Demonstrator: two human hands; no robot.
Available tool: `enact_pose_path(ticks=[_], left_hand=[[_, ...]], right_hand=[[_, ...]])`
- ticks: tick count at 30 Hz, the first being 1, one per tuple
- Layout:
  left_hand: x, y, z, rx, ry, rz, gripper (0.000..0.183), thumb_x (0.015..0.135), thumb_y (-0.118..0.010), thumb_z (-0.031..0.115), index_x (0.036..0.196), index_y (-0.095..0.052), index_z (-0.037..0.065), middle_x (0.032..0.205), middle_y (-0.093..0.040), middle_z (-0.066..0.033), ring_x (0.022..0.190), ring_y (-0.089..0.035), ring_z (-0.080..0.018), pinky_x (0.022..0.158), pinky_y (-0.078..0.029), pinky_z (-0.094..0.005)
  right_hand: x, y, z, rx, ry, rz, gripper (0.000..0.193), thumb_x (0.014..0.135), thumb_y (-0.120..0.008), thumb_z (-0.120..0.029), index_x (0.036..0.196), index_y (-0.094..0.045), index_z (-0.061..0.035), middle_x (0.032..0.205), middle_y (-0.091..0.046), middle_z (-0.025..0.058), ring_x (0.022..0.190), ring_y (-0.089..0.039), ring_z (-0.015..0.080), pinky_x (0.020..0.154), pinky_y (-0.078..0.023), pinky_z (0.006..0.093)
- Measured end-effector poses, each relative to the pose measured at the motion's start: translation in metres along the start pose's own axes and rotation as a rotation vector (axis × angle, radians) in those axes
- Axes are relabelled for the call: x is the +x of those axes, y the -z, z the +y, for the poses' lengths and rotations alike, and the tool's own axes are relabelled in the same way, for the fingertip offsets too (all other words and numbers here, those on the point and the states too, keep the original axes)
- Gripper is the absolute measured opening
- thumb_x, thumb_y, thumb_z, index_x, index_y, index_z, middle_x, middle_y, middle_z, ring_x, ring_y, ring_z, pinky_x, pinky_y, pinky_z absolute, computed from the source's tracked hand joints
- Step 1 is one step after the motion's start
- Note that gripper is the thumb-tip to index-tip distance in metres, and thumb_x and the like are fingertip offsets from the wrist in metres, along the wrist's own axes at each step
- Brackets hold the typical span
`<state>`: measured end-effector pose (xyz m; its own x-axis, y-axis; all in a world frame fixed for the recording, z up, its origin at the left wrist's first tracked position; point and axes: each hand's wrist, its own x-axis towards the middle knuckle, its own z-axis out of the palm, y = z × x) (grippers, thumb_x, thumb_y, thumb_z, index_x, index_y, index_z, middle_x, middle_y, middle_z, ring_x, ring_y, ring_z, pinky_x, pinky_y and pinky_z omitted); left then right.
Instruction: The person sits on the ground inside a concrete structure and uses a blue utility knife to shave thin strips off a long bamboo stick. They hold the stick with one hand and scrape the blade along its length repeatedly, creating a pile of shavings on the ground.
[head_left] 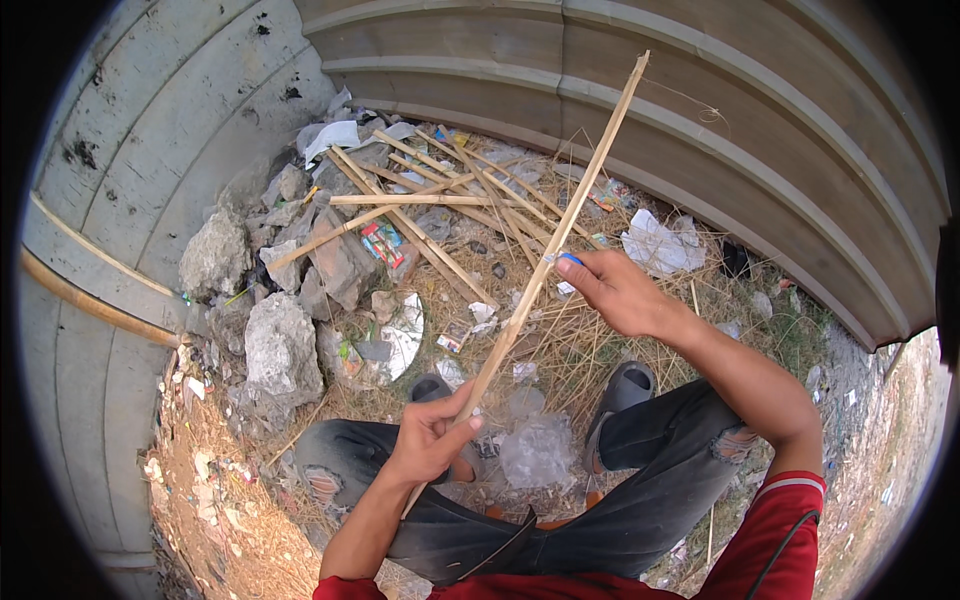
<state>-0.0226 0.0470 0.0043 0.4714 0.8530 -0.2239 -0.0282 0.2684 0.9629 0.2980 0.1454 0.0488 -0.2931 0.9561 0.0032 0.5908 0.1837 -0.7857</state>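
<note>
A long, pale split-bamboo strip (580,195) slants from my lap up toward the corrugated wall. My left hand (428,440) is closed around its lower part, above my left thigh. Farther up the strip, my right hand (625,292) pinches a small tool with a blue handle (570,259), seemingly a small knife. The tool's tip meets the strip's edge; most of the tool is hidden by my fingers. Beyond my hands lies a loose pile of similar strips (415,200), crossing one another on the ground.
Grey corrugated sheets (450,60) close off the far side, with a pale panel wall (180,130) at left. Rough rocks (283,345) lie by the pile. Dry grass, white paper (663,243) and a clear plastic bag (540,452) litter the ground around my sandalled feet.
</note>
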Motion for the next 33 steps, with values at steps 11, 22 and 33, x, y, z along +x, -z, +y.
enact_pose_path(ticks=[11, 22, 33], left_hand=[[0.005, -0.002, -0.007, -0.063, -0.01, -0.036, 0.05, 0.1, -0.062, 0.001, 0.148, -0.049, -0.004, 0.061, -0.052, 0.008, 0.048, -0.039, 0.0007, 0.043, -0.026, -0.0212], [0.005, 0.001, -0.006, -0.053, -0.006, -0.055, 0.05, 0.1, -0.061, -0.001, 0.148, -0.048, -0.004, 0.059, -0.052, 0.0065, 0.046, -0.039, 0.0006, 0.041, -0.028, -0.0214], [0.008, -0.006, -0.003, -0.017, -0.014, -0.02, 0.051, 0.099, -0.062, 0.0, 0.148, -0.048, -0.004, 0.061, -0.052, 0.007, 0.048, -0.04, 0.0005, 0.042, -0.028, -0.0215]], right_hand=[[0.011, 0.006, 0.022, 0.288, -0.186, -0.125, 0.059, 0.107, -0.046, -0.05, 0.082, -0.06, 0.0015, 0.059, -0.048, 0.0103, 0.058, -0.051, 0.0219, 0.061, -0.043, 0.0418], [0.004, 0.012, 0.009, 0.152, -0.131, -0.149, 0.062, 0.107, -0.045, -0.05, 0.079, -0.061, 0.0039, 0.057, -0.048, 0.0148, 0.058, -0.051, 0.0272, 0.065, -0.044, 0.0458], [-0.003, 0.009, -0.005, -0.148, 0.041, 0.098, 0.06, 0.107, -0.045, -0.044, 0.077, -0.06, 0.0055, 0.061, -0.054, 0.0245, 0.061, -0.054, 0.0414, 0.066, -0.046, 0.0492]])
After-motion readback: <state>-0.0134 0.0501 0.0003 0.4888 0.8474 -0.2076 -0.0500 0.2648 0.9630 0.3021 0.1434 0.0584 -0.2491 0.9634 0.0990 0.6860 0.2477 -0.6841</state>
